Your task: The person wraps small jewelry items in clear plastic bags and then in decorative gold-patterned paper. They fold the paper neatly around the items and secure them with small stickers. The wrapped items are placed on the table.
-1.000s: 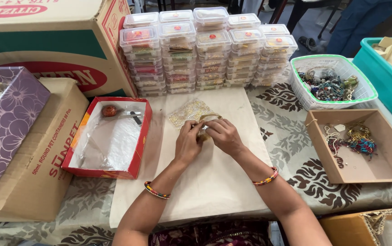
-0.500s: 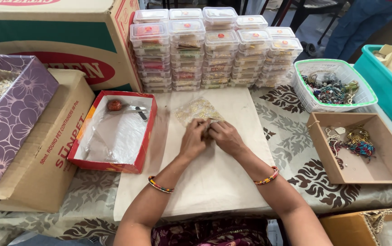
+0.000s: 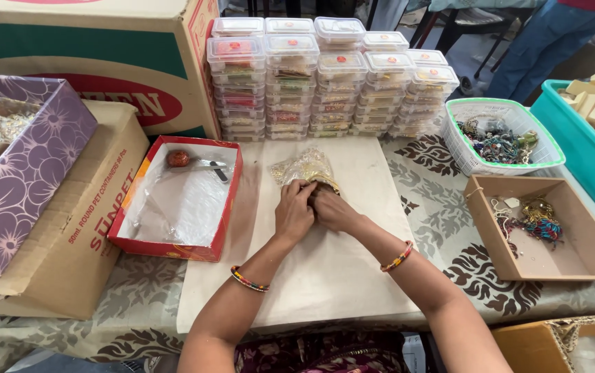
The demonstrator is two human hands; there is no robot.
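Observation:
My left hand (image 3: pixel 294 213) and my right hand (image 3: pixel 332 207) are pressed together over a small gold ornament (image 3: pixel 326 184) on a pale board (image 3: pixel 325 269). Both hands have their fingers curled on it, and the piece is mostly hidden under them. Just beyond the fingers lies a clear plastic bag (image 3: pixel 303 166) with glittery gold items inside. Each wrist wears a beaded bangle.
Stacks of clear lidded containers (image 3: pixel 325 76) stand at the back. A red tray (image 3: pixel 180 200) with a plastic sheet and a metal tool sits left, beside cardboard boxes (image 3: pixel 62 228) and a purple floral box (image 3: pixel 21 173). A white basket (image 3: pixel 501 135), a brown box (image 3: pixel 542 228) and a teal bin (image 3: pixel 591 131) are right.
The head camera has shifted slightly. My hands have stayed together on the ornament, with small finger movements only.

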